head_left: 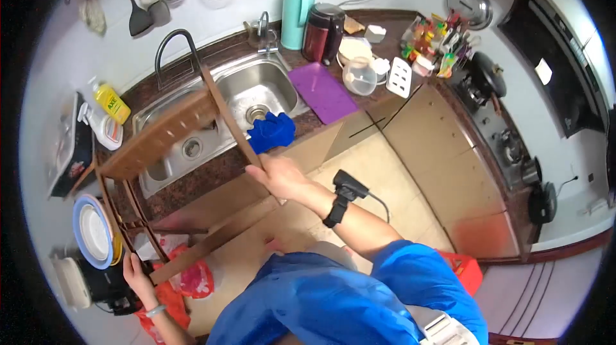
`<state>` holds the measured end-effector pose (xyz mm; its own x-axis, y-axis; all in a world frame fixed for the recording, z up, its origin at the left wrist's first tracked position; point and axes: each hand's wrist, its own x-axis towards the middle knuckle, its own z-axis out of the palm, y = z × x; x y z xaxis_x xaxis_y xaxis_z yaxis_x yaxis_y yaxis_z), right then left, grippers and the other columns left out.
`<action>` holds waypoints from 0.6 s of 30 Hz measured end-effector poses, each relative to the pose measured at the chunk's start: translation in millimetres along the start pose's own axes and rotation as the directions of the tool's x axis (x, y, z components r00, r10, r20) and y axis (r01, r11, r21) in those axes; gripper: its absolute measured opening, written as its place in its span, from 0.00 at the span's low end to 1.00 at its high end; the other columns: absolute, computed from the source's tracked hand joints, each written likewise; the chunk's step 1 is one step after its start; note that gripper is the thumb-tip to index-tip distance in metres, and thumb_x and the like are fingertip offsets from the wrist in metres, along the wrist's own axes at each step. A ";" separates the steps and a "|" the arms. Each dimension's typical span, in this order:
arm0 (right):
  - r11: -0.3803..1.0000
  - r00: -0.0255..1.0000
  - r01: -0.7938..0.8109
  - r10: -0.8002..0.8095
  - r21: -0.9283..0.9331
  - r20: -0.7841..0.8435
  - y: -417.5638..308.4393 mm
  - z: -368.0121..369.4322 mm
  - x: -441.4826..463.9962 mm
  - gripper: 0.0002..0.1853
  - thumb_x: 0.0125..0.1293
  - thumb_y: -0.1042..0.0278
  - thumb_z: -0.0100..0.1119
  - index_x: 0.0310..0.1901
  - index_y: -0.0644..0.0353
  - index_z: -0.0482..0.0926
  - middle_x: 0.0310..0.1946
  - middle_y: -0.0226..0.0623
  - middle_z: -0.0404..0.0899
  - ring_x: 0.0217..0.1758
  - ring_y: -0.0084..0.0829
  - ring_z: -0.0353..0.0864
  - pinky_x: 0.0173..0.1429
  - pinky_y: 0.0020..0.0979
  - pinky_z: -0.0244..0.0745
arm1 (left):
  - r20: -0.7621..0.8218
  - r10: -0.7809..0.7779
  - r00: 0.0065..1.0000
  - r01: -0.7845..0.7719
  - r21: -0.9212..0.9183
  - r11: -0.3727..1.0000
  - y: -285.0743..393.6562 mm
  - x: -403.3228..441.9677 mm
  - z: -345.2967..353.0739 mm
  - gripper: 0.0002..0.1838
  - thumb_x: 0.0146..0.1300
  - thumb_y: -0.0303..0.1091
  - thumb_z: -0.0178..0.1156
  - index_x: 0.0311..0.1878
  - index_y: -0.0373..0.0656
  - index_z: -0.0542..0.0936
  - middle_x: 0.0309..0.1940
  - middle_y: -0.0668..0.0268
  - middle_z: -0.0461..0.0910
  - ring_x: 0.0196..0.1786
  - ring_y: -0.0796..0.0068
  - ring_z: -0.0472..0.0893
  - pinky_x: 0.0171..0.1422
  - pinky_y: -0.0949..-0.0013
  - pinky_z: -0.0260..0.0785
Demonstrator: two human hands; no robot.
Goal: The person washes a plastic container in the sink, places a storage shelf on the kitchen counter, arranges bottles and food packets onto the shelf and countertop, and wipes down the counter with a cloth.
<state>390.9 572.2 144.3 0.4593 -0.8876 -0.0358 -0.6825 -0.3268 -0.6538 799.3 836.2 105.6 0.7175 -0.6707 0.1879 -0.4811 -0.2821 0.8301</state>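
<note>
- My right hand (282, 177): fingers closed round the near end of a long bar of the brown wooden frame (160, 132); black strap and device (346, 194) on the wrist.
- My left hand (136, 276): closed on the frame's low left part, light band (155, 310) on the wrist; thumb position, can't tell.
- Frame is tilted, slatted panel over the left part of the double sink (256, 85), legs and rails reaching down left in front of the counter (212, 170).
- Blue cloth or glove (273, 132), can't tell which, at the near edge of the right basin, just beside the long bar.
- Purple board (324, 92) lies right of the sink.
- Dark faucet (174, 36) at the far side of the sink.
- Yellow bottle (111, 104) and white spray bottle (102, 128) stand left of the sink.
- Blue-rimmed basin (93, 231) at the left, near a red bag (194, 279) under the frame's lower end.
- Far side: turquoise thermos (299, 8) upright beside a dark red kettle (323, 32).
- Right of those: clear container (360, 78), white holed rack (399, 77).
- Stove (497, 133) on the right counter, well apart from my hands.
</note>
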 end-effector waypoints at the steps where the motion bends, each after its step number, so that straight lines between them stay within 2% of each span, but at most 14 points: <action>1: 0.997 0.997 0.075 -0.075 -0.035 -0.007 -5.2 -9.0 -7.5 0.25 0.70 0.46 0.46 0.49 0.64 0.76 0.32 0.55 0.81 0.39 0.57 0.80 0.45 0.52 0.73 | -0.023 -0.022 0.999 0.023 0.030 0.999 18.4 -14.0 -9.2 0.23 0.70 0.39 0.53 0.56 0.25 0.74 0.54 0.57 0.77 0.54 0.71 0.73 0.64 0.69 0.62; 3: 0.998 0.997 0.046 -0.043 0.043 -0.068 -5.6 -39.3 -36.8 0.24 0.70 0.48 0.48 0.50 0.63 0.74 0.32 0.55 0.80 0.39 0.57 0.80 0.44 0.52 0.73 | -0.103 -0.013 0.995 0.011 -0.026 1.000 50.1 -23.2 -1.8 0.26 0.71 0.40 0.53 0.59 0.24 0.71 0.56 0.55 0.76 0.56 0.68 0.73 0.66 0.68 0.61; 5: 0.992 0.991 0.019 -0.003 0.124 -0.130 22.8 -68.1 -62.9 0.22 0.69 0.49 0.49 0.50 0.62 0.73 0.33 0.55 0.80 0.38 0.57 0.79 0.43 0.52 0.73 | -0.204 0.014 0.979 -0.059 -0.212 0.976 51.4 -31.0 11.6 0.28 0.71 0.42 0.53 0.61 0.24 0.70 0.59 0.54 0.73 0.58 0.66 0.74 0.67 0.67 0.61; 6: 0.978 0.968 0.056 -0.003 0.203 -0.251 44.0 -78.8 -78.3 0.20 0.70 0.52 0.49 0.50 0.62 0.72 0.34 0.56 0.79 0.39 0.58 0.78 0.43 0.51 0.72 | -0.247 -0.096 0.964 0.013 -0.317 0.948 106.3 -55.3 42.9 0.28 0.68 0.39 0.57 0.63 0.25 0.68 0.60 0.55 0.71 0.58 0.67 0.72 0.67 0.66 0.62; 8: 0.959 0.893 0.086 0.045 0.269 -0.448 91.3 -97.9 -113.8 0.17 0.70 0.57 0.49 0.52 0.62 0.70 0.35 0.57 0.78 0.40 0.58 0.78 0.43 0.48 0.72 | -0.245 -0.032 0.969 -0.049 -0.317 0.947 90.8 -64.7 81.6 0.29 0.67 0.40 0.57 0.63 0.25 0.68 0.62 0.53 0.69 0.62 0.65 0.69 0.71 0.63 0.58; 10: 0.952 0.848 0.031 0.136 0.304 -0.513 156.1 -110.8 -171.5 0.19 0.71 0.59 0.48 0.58 0.61 0.69 0.38 0.55 0.79 0.42 0.53 0.80 0.46 0.44 0.74 | -0.074 0.123 0.990 -0.133 -0.152 0.979 117.0 -104.5 145.1 0.28 0.68 0.41 0.55 0.62 0.27 0.69 0.63 0.56 0.69 0.65 0.65 0.67 0.72 0.63 0.55; 11: 0.892 0.831 -0.185 0.366 0.414 -0.418 185.1 -120.4 -208.6 0.20 0.72 0.58 0.47 0.59 0.61 0.70 0.41 0.54 0.79 0.45 0.51 0.80 0.49 0.41 0.74 | 0.064 0.042 0.997 -0.035 -0.107 0.994 154.1 -131.5 186.8 0.26 0.69 0.42 0.55 0.63 0.31 0.70 0.63 0.56 0.69 0.65 0.66 0.67 0.71 0.62 0.56; 12: 0.859 0.732 -0.305 0.488 0.412 -0.474 221.1 -119.7 -244.4 0.22 0.72 0.51 0.47 0.53 0.63 0.73 0.39 0.57 0.79 0.43 0.55 0.80 0.46 0.47 0.73 | 0.216 0.092 0.972 -0.072 -0.098 0.993 179.4 -156.8 219.9 0.21 0.69 0.40 0.54 0.57 0.33 0.72 0.55 0.60 0.70 0.57 0.70 0.68 0.63 0.65 0.59; 13: 0.707 0.655 -0.503 0.687 0.496 -0.315 285.1 -105.5 -287.8 0.25 0.72 0.47 0.46 0.54 0.62 0.74 0.39 0.57 0.79 0.44 0.52 0.81 0.47 0.44 0.74 | 0.366 0.141 0.920 -0.111 -0.102 0.989 205.1 -182.3 251.8 0.16 0.69 0.38 0.54 0.51 0.34 0.74 0.47 0.63 0.71 0.50 0.74 0.69 0.54 0.68 0.61; 14: 0.766 0.625 -0.526 0.643 0.371 -0.442 302.3 -117.3 -325.4 0.25 0.71 0.46 0.46 0.55 0.60 0.76 0.37 0.55 0.80 0.42 0.50 0.81 0.45 0.41 0.74 | 0.502 0.185 0.845 -0.146 -0.117 0.982 230.9 -207.7 283.1 0.12 0.69 0.36 0.54 0.45 0.36 0.75 0.39 0.66 0.72 0.42 0.79 0.70 0.46 0.72 0.63; 15: 0.578 0.537 -0.678 0.812 0.455 -0.231 300.2 -145.9 -357.8 0.25 0.71 0.46 0.46 0.55 0.60 0.76 0.35 0.53 0.81 0.38 0.48 0.81 0.43 0.40 0.74 | 0.697 0.063 0.714 0.041 -0.132 0.990 255.1 -219.8 305.7 0.10 0.68 0.34 0.54 0.36 0.37 0.74 0.27 0.72 0.69 0.32 0.83 0.67 0.34 0.74 0.61; 16: 0.627 0.544 -0.670 0.779 0.399 -0.312 319.3 -148.3 -395.3 0.25 0.72 0.46 0.46 0.53 0.61 0.77 0.31 0.51 0.81 0.35 0.45 0.81 0.41 0.40 0.74 | 0.742 0.083 0.665 0.067 -0.170 0.983 260.7 -235.0 330.4 0.09 0.68 0.33 0.53 0.36 0.37 0.74 0.24 0.74 0.69 0.29 0.84 0.66 0.31 0.77 0.60; 17: 0.526 0.431 -0.733 0.850 0.431 -0.304 310.2 -164.1 -414.3 0.26 0.72 0.46 0.46 0.51 0.64 0.77 0.29 0.53 0.79 0.34 0.46 0.81 0.41 0.41 0.74 | 0.805 0.102 0.585 0.096 -0.193 0.977 273.1 -244.5 345.5 0.10 0.69 0.33 0.52 0.41 0.34 0.76 0.24 0.75 0.68 0.29 0.85 0.65 0.31 0.78 0.59; 18: 0.604 0.430 -0.705 0.781 0.373 -0.452 312.3 -174.3 -435.7 0.27 0.72 0.45 0.45 0.48 0.66 0.76 0.27 0.54 0.78 0.34 0.48 0.81 0.40 0.43 0.73 | 0.794 0.155 0.588 0.132 -0.284 0.950 298.9 -259.9 357.3 0.13 0.69 0.32 0.52 0.50 0.33 0.77 0.25 0.76 0.68 0.29 0.86 0.65 0.31 0.78 0.59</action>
<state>-121.4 800.2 87.5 -0.5931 -0.7837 -0.1843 -0.5234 0.5493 -0.6514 289.0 681.1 117.2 -0.0521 -0.9827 -0.1775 -0.2191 -0.1622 0.9621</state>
